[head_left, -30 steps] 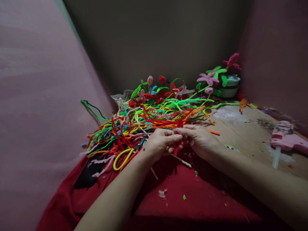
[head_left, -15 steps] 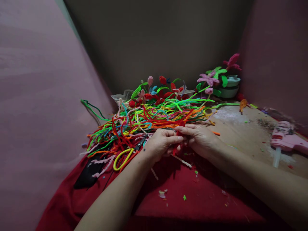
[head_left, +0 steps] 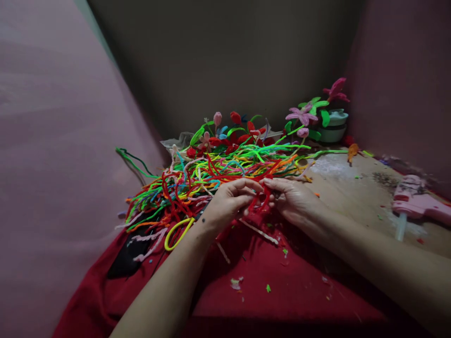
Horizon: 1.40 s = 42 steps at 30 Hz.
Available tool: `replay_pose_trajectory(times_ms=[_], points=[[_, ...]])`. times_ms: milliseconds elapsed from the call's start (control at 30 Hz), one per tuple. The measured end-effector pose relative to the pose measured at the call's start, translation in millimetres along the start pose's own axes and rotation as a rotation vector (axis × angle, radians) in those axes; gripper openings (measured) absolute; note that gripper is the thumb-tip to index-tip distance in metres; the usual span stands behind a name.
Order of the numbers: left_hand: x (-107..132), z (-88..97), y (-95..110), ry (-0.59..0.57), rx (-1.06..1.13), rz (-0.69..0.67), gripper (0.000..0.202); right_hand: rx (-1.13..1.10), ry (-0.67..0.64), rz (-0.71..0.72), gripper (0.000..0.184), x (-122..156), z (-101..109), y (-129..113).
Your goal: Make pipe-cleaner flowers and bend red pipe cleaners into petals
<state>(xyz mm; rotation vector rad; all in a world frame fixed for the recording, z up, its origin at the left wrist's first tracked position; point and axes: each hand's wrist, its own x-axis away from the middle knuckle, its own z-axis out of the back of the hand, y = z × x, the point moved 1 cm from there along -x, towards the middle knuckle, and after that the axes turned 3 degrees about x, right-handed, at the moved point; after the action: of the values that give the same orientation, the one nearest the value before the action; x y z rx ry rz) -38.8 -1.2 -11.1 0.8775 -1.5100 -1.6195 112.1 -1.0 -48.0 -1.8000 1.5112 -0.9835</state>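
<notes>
My left hand [head_left: 227, 203] and my right hand [head_left: 292, 199] meet in the middle of the view, fingers pinched on a bent red pipe cleaner [head_left: 259, 203] held between them. The pinch sits just in front of a big heap of loose pipe cleaners [head_left: 211, 176] in green, red, orange, yellow and pink. Both forearms reach in from the lower edge over a red cloth [head_left: 282, 291].
Finished pipe-cleaner flowers [head_left: 232, 129] lie behind the heap, and a small pot of pink flowers [head_left: 326, 122] stands at the back right. A pink glue gun [head_left: 417, 204] lies on the wooden board [head_left: 355, 192] at right. A yellow loop [head_left: 178, 231] and small scraps lie on the cloth.
Both hands have shifted slightly up and away, and the red pipe cleaner between them is bent into more of a loop. The view has drifted a little.
</notes>
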Motion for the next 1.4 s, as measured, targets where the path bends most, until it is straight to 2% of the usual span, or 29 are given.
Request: replay_pose_trajectory(times_ms=[167, 300, 400, 500, 600, 733, 867, 1000, 1233, 1400], points=[[3, -0.6, 5, -0.067, -0.109, -0.082, 0.016, -0.022, 0.020, -0.041, 0.008, -2, 1, 0], [3, -2.1, 7, 0.017, -0.215, -0.256, 0.013, -0.007, 0.039, -0.031, 0.006, 2, -2, -2], [3, -2.3, 7, 0.069, -0.194, -0.365, 0.009, 0.002, 0.038, -0.028, 0.004, 5, -4, -2], [5, -2.8, 9, 0.026, -0.155, -0.354, 0.013, 0.031, -0.011, -0.013, 0.005, 7, -4, 0], [8, -3.6, 10, -0.019, -0.210, -0.322, 0.014, 0.081, -0.057, 0.042, 0.010, 7, -3, 2], [9, -4.1, 10, 0.025, -0.428, -0.395, 0.012, 0.136, -0.039, 0.092, 0.013, 6, -2, 4], [9, -6.4, 9, 0.008, -0.716, -0.503, 0.014, 0.166, -0.005, 0.097, 0.013, 6, -2, 4], [9, -8.7, 8, 0.059, -0.801, -0.564, 0.014, 0.225, 0.017, 0.129, 0.018, 8, -4, 4], [10, -8.9, 8, 0.073, -0.856, -0.528, 0.016, 0.322, 0.038, 0.107, 0.018, 13, -7, 4], [11, -10.4, 7, 0.072, -0.945, -0.487, 0.013, 0.494, 0.059, 0.153, 0.022, 16, -7, 3]])
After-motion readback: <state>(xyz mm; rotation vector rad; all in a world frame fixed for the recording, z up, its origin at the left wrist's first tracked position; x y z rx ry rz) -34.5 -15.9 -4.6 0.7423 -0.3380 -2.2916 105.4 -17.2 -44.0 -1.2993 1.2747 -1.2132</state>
